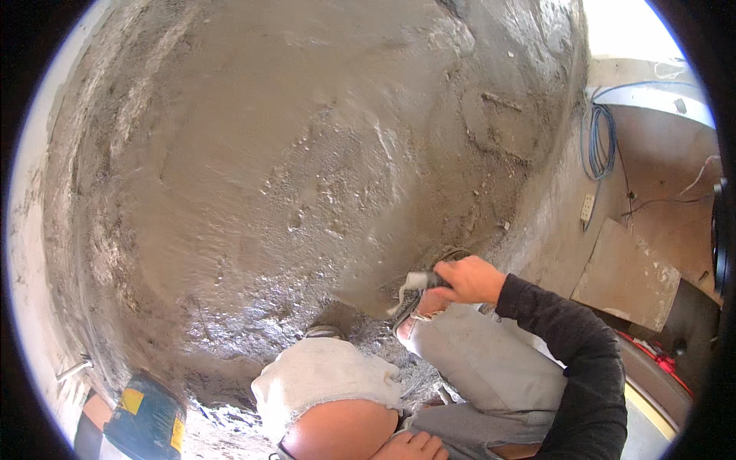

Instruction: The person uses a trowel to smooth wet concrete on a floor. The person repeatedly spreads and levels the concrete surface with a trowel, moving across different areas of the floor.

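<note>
My right hand [473, 280] is closed around the dark handle of a trowel [416, 281], just in front of my right foot. The trowel's blade lies on the wet grey cement [253, 153] and is so coated that its outline blends in. At the bottom edge my left hand [414, 448] rests on my leg beside the bare knee, fingers stretched out and holding nothing. I am crouching, with torn light trousers [491, 360] and a dark right sleeve [567, 330] in view.
A dark green box or bag [146, 420] with yellow patches sits at the lower left, near a metal pipe [74, 369]. On the right are a coiled blue cable [601, 146], a socket strip [587, 208], a flat board [625, 276] and a red tool [659, 356].
</note>
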The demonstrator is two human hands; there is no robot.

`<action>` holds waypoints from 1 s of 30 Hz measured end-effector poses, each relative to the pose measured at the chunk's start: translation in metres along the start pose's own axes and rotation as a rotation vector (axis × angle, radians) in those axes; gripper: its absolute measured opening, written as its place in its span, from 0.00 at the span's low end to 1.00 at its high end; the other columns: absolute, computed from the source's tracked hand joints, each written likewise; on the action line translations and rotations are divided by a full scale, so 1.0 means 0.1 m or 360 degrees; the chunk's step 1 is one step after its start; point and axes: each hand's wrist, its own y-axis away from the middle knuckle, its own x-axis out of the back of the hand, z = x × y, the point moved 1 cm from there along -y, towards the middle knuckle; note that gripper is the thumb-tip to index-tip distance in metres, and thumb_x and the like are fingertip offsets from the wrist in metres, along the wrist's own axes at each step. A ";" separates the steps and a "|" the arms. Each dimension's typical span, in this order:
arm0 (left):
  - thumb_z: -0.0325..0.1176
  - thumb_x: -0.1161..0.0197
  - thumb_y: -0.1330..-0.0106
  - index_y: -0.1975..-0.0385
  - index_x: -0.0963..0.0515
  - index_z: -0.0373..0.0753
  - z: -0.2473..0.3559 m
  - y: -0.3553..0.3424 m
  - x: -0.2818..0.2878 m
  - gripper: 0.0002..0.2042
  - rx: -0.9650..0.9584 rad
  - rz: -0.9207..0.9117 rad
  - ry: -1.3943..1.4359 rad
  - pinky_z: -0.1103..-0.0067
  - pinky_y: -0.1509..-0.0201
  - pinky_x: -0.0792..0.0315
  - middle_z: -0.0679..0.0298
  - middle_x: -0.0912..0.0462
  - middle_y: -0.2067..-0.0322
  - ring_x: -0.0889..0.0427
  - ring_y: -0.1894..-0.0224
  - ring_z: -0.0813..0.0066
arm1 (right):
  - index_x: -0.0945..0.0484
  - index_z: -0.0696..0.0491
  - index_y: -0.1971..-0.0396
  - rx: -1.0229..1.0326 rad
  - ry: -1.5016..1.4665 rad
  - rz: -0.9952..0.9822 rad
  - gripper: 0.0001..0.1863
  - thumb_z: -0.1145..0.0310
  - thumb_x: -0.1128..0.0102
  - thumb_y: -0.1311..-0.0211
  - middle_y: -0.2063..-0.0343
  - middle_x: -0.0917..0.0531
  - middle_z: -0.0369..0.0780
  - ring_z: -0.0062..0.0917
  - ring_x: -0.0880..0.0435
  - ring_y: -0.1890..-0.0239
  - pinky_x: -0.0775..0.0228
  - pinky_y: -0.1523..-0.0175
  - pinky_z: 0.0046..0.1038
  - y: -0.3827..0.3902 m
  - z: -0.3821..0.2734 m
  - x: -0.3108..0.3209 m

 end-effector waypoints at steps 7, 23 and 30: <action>0.38 0.44 0.49 0.74 0.23 0.43 -0.04 -0.04 0.02 0.07 0.0053 -0.0052 -0.0014 0.75 0.71 0.33 0.65 0.26 0.75 0.24 0.71 0.71 | 0.28 0.54 0.73 0.0100 0.0308 -0.0100 0.30 0.37 0.50 0.41 0.81 0.20 0.47 0.45 0.18 0.77 0.27 0.72 0.42 -0.08 0.32 -0.34; 0.37 0.44 0.48 0.73 0.24 0.43 -0.01 -0.04 0.02 0.07 -0.0005 -0.0138 -0.0137 0.74 0.71 0.34 0.65 0.26 0.75 0.25 0.71 0.71 | 0.27 0.61 0.77 -0.0681 0.0352 0.1148 0.33 0.39 0.48 0.38 0.82 0.23 0.53 0.49 0.21 0.77 0.30 0.69 0.43 -0.25 1.72 1.85; 0.37 0.44 0.47 0.73 0.24 0.42 0.00 -0.06 0.04 0.08 0.0123 -0.0140 -0.0042 0.73 0.69 0.32 0.64 0.25 0.74 0.23 0.67 0.70 | 0.26 0.55 0.74 -0.0202 0.0109 0.0161 0.30 0.38 0.48 0.40 0.82 0.22 0.50 0.48 0.19 0.75 0.27 0.68 0.46 -0.22 0.26 0.38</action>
